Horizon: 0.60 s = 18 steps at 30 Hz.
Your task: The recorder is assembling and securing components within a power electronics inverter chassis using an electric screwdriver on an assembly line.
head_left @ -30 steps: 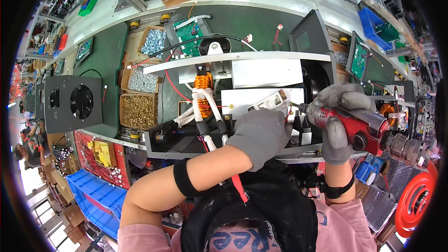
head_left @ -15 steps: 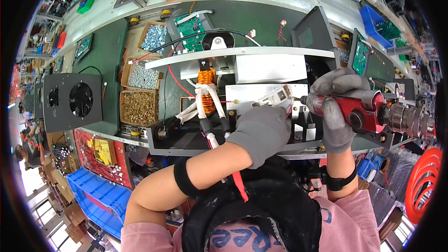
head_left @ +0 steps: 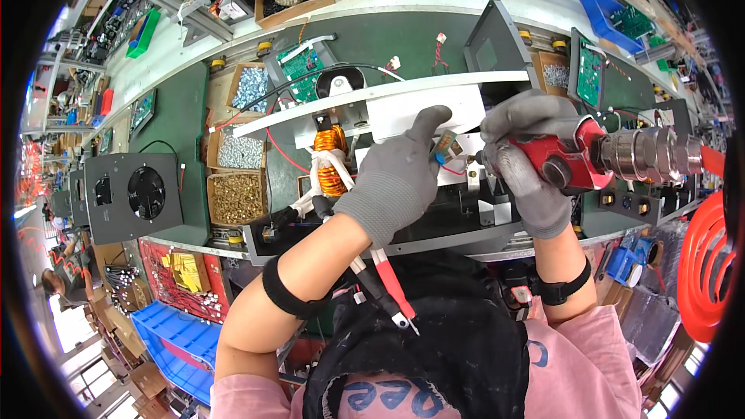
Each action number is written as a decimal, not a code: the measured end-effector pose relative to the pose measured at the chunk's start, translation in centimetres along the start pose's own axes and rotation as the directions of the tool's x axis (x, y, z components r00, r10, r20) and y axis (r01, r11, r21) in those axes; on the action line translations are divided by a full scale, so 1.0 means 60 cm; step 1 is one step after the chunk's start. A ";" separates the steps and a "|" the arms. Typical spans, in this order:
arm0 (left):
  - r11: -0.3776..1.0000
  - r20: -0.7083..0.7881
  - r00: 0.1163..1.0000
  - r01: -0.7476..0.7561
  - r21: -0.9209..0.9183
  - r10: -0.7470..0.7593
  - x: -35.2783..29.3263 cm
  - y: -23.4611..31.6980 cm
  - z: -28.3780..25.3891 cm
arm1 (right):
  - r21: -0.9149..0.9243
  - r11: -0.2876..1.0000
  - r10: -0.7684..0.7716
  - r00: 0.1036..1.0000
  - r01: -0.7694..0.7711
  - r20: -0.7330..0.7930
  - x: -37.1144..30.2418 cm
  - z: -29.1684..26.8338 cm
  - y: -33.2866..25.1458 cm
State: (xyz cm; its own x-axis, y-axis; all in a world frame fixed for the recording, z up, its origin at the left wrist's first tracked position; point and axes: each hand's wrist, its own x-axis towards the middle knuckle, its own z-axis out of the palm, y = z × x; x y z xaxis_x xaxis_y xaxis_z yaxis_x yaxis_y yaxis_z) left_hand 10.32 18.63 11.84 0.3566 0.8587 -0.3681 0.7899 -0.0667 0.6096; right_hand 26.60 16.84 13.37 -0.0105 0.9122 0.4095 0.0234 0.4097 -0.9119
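Observation:
My right hand (head_left: 531, 198) is wrapped round a red air screwdriver (head_left: 578, 157), its tip pointing left over an open metal chassis (head_left: 466, 238). Beside that tip, the curled fingers of my left hand (head_left: 396, 178) hold a small rectangular part (head_left: 445, 146) with a brown face and a blue spot; its lower side is hidden. The left thumb sticks up, away from the part. Both hands wear grey gloves. Left of them, inside the chassis, stands an orange copper-wound coil (head_left: 330, 163) tied with white sleeving. A red-sleeved cable (head_left: 394, 285) hangs over the front edge.
Cardboard boxes of brass fasteners (head_left: 237, 195) and silver screws (head_left: 250, 87) stand left of the chassis. A black panel with a fan (head_left: 133, 195) is farther left. Behind lies a green circuit board (head_left: 301, 66). A coiled red hose (head_left: 702, 279) hangs at right; a blue crate (head_left: 174, 341) is lower left.
Both hands and the screwdriver have shifted left and slightly up in the picture. The small part has turned to show a brown face, and my left thumb is now raised.

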 end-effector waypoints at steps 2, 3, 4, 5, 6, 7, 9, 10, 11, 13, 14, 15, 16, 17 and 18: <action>0.998 -0.006 1.000 -0.010 0.066 0.010 0.008 0.006 -0.005 | -0.017 0.995 0.094 0.995 -0.095 -0.037 -0.002 -0.004 -0.008; 0.993 0.014 0.999 -0.046 0.109 0.044 0.014 0.008 -0.007 | -0.016 0.996 0.091 0.995 -0.091 -0.038 -0.002 -0.008 -0.010; 0.985 0.033 0.997 -0.075 0.152 0.071 0.016 0.008 -0.007 | 0.015 0.997 0.073 0.997 -0.073 -0.025 -0.002 -0.009 -0.009; 0.985 0.029 0.997 -0.070 0.156 0.067 0.015 0.008 -0.006 | 0.046 0.997 0.055 0.998 -0.055 -0.013 -0.001 -0.009 -0.007; 0.975 0.033 0.994 -0.108 0.194 0.104 0.015 0.008 -0.005 | 0.052 0.997 0.053 0.999 -0.052 -0.011 -0.001 -0.012 -0.001; 0.962 0.041 0.989 -0.150 0.228 0.144 0.015 0.010 -0.004 | 0.078 0.996 0.031 0.999 -0.033 0.037 -0.001 -0.017 0.006; 0.955 0.069 0.987 -0.160 0.249 0.147 0.017 0.017 -0.009 | 0.107 0.994 0.006 0.996 -0.015 0.084 -0.001 -0.018 0.007; 0.948 0.095 0.984 -0.171 0.268 0.151 0.018 0.020 -0.012 | 0.087 0.996 0.017 0.999 -0.021 0.046 0.001 -0.013 0.001; 0.948 0.093 0.984 -0.169 0.270 0.149 0.020 0.022 -0.014 | 0.067 0.997 0.027 1.000 -0.028 0.007 0.001 -0.010 -0.004; 0.928 0.095 0.983 -0.177 0.328 0.154 0.025 0.030 -0.020 | 0.081 0.996 0.048 0.999 -0.046 -0.025 -0.002 -0.011 -0.004; 0.927 0.096 0.983 -0.178 0.330 0.155 0.026 0.037 -0.026 | 0.092 0.994 0.071 0.996 -0.065 -0.059 -0.004 -0.012 -0.004; 0.920 0.164 0.980 -0.162 0.357 0.109 0.026 0.045 -0.033 | 0.093 0.994 0.070 0.996 -0.064 -0.062 -0.004 -0.014 -0.003; 0.911 0.227 0.972 -0.145 0.386 0.059 0.023 0.052 -0.040 | 0.082 0.995 0.057 0.997 -0.053 -0.048 -0.004 -0.013 -0.003; 0.909 0.226 0.972 -0.145 0.390 0.058 0.022 0.053 -0.041 | 0.070 0.997 0.044 0.998 -0.041 -0.034 -0.004 -0.012 -0.003; 0.922 0.255 0.964 -0.164 0.351 0.075 0.021 0.052 -0.040 | 0.074 0.997 0.041 0.998 -0.038 -0.036 -0.004 -0.012 -0.004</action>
State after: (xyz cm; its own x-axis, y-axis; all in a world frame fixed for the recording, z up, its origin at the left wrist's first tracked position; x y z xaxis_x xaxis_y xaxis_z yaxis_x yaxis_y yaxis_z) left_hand 12.04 20.76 14.98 0.5300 0.6930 -0.4887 0.8447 -0.3810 0.3758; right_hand 27.31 16.53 13.48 0.0269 0.9277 0.3724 -0.0497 0.3733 -0.9264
